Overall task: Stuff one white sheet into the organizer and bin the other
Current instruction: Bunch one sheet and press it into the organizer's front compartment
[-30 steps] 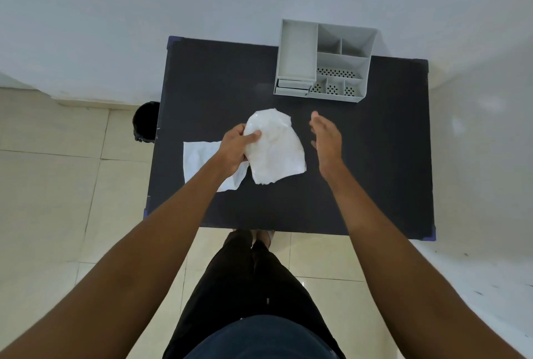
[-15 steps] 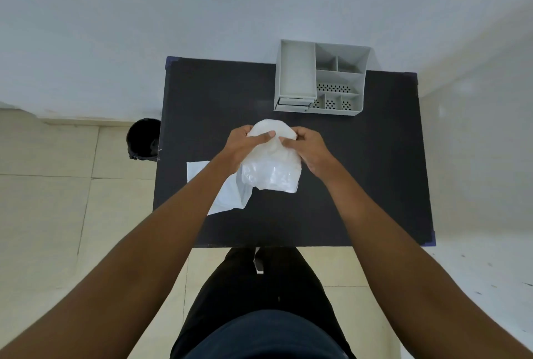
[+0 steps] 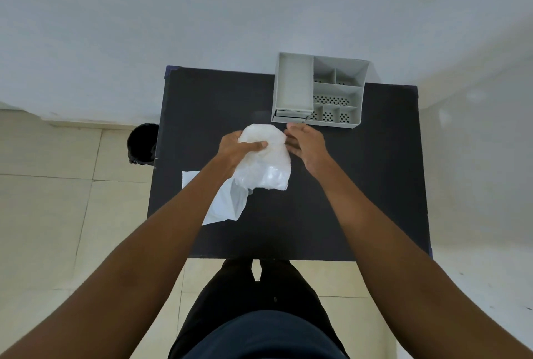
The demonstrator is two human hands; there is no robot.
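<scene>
Crumpling the first sheet (image 3: 264,158) above the tabletop (image 3: 375,185), the left hand (image 3: 235,149) is clenched on its upper left edge with the thumb pressed across the front; the right hand (image 3: 305,143) touches its right edge with curled fingers, though whether it truly grips there I cannot tell; a likely slip from here is that the bundle is left too loose and bulky, so it springs open or catches on a divider of the organizer (image 3: 320,90) just beyond the hands; a weak pinch could also let it drop onto the second sheet (image 3: 223,202); the held sheet looks thin, wrinkled and slightly glossy, bunched at the top and hanging looser below; the other lies flat near the left edge, partly under the forearm, with the black bin (image 3: 142,143) on the floor beside the tabletop
</scene>
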